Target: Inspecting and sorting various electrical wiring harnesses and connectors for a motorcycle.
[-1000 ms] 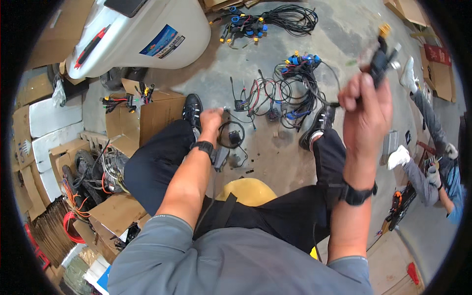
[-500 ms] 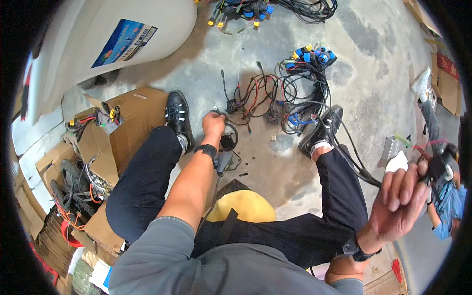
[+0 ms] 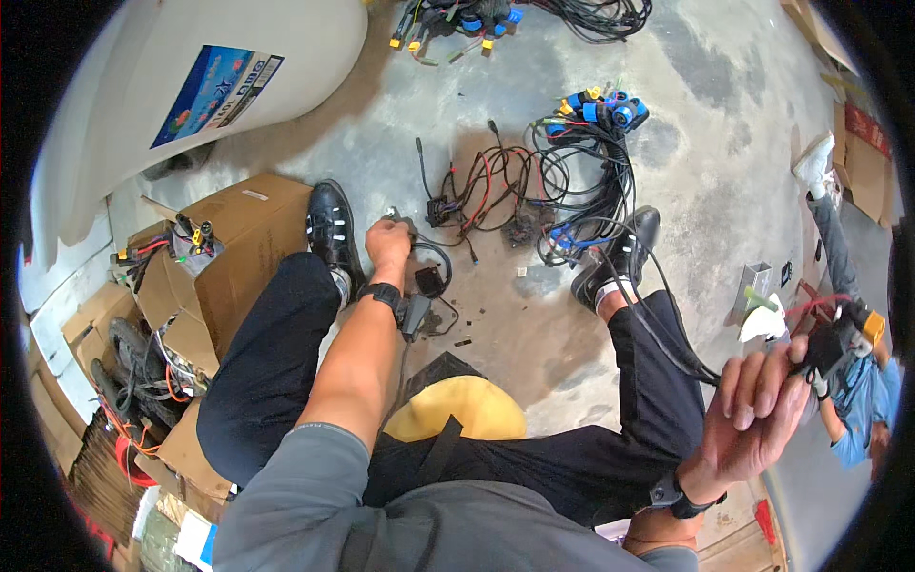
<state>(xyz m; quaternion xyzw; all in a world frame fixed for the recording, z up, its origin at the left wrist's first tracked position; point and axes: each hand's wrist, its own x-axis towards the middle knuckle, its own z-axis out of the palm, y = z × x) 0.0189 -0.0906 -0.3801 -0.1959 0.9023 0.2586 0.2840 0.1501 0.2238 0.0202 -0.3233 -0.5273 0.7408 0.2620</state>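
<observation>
Raised at the right, my right hand (image 3: 758, 410) is closed on a wiring harness (image 3: 672, 355); its black cables run back to the floor bundle. Beyond the fingertips sticks out the harness's black end (image 3: 827, 351), with a yellow connector (image 3: 871, 328), a red wire and a green tip. My left hand (image 3: 389, 246) is low near the floor by the left shoe, fingers curled round something mostly hidden. A black cable loop (image 3: 440, 257) and a small black block (image 3: 430, 280) lie beside it. Below the left wrist is a grey corded piece (image 3: 416, 315).
Between my feet lies a tangle of red and black wires (image 3: 491, 191). Blue connectors (image 3: 620, 112) top the cable bundle, and another bundle (image 3: 486, 17) lies farther off. Cardboard boxes (image 3: 253, 238) stand left; a yellow seat (image 3: 457, 410) is below me. Another person (image 3: 863, 400) is at right.
My right hand has shifted a little left and the harness end has turned, bringing its yellow connector into sight. My left hand stays low by the shoe. The whole view has shifted slightly.
</observation>
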